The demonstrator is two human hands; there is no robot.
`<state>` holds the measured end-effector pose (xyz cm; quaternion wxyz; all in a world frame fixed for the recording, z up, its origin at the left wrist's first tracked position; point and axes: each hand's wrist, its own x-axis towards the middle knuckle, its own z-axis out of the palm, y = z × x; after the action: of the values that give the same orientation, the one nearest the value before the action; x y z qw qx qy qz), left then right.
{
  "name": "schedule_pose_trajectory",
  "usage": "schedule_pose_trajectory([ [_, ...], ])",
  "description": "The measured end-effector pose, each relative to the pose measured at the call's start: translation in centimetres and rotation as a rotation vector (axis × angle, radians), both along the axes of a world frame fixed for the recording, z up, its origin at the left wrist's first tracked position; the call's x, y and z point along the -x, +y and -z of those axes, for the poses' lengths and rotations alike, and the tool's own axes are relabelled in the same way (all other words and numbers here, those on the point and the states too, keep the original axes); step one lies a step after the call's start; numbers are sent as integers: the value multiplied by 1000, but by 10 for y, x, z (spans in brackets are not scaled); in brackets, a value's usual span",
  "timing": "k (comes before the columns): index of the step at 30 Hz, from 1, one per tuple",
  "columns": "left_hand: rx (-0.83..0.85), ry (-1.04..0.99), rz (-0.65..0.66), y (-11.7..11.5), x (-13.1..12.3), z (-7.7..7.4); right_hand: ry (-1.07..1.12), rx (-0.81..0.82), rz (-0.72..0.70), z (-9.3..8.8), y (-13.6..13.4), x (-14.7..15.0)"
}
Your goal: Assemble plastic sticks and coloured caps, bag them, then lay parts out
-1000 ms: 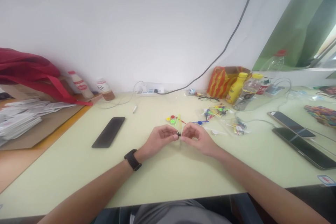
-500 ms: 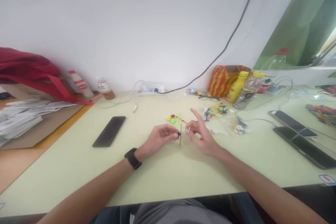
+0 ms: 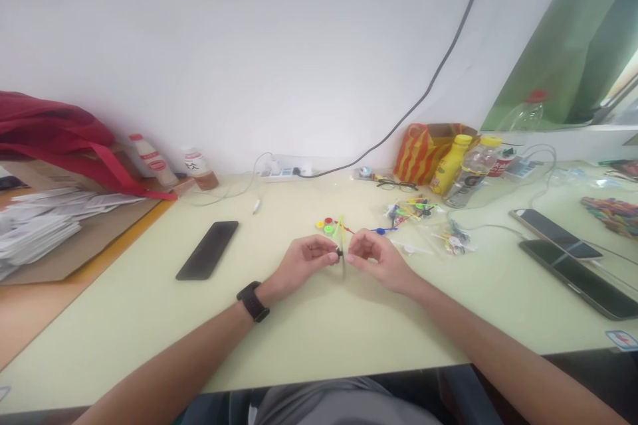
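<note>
Thumb and fingers of my left hand (image 3: 310, 256) pinch a small black plastic piece (image 3: 339, 252). A thin bar (image 3: 343, 268) crosses it, pointing toward and away from me, and its near end is blurred. Just to the right, my right hand (image 3: 377, 259) is closed, its fingertips almost at the bar; anything between them is too small to make out. Beyond my hands lie small round yellow, red and green pieces (image 3: 328, 230). Yellow-green sticks (image 3: 337, 226) are beside them. Behind my right hand is a blue piece with a round middle (image 3: 381, 231).
A pile of coloured plastic parts (image 3: 411, 209) and a clear bag of parts (image 3: 453, 239) lie to the right. A black phone (image 3: 208, 250) is at left, two more phones (image 3: 578, 279) at right. Bottles (image 3: 451, 163), glasses (image 3: 396, 184) and a power strip (image 3: 284, 170) line the wall.
My right hand's raised index finger has come down and curled in, and the hand has moved slightly left toward the bar. My left hand stays in place. The bar now looks blurred.
</note>
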<state>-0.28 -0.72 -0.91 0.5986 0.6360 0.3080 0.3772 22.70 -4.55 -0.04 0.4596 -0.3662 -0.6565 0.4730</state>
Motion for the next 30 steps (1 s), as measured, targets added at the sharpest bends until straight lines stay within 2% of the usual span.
schedule_pose_trajectory([
  [12, 12, 11, 45, 0, -1, 1, -45, 0, -9, 8, 3, -1],
  [20, 23, 11, 23, -1, 0, -1, -45, -86, 102, 1, -3, -3],
  [25, 29, 10, -8, 0, 0, 1, -133, 7, -58, 2, 2, -12],
  [30, 21, -3, 10, 1, -1, 2, -33, 10, -22, 1, 6, -12],
])
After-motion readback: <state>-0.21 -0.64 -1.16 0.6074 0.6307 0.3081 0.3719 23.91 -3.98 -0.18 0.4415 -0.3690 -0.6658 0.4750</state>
